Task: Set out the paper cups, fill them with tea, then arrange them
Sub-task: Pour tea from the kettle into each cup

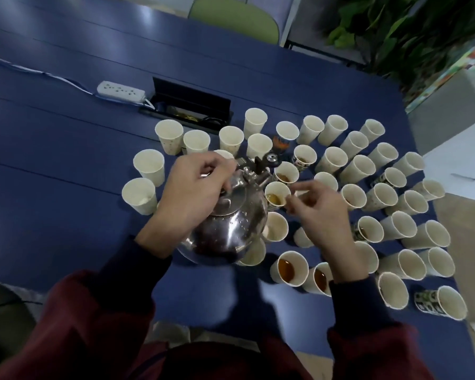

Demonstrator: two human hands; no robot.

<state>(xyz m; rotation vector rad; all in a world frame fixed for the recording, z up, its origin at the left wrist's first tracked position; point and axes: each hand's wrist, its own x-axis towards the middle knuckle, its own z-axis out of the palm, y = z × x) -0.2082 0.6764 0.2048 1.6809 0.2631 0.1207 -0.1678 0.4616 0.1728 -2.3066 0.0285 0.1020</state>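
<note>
I recorded cups (pixel 169 135) out, few filled; left fingers (pixel 220 163) gripped the kettle (pixel 231 229), right fingers (pixel 293 200) pinched a part-filled cup (pixel 277 193) at its two o'clock.

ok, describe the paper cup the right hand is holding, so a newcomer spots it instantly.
Find the shiny steel kettle on the blue table, gripped by the left hand. Right of its spout is a white paper cup with a little amber tea. Only this one is pinched by the right hand.
</note>
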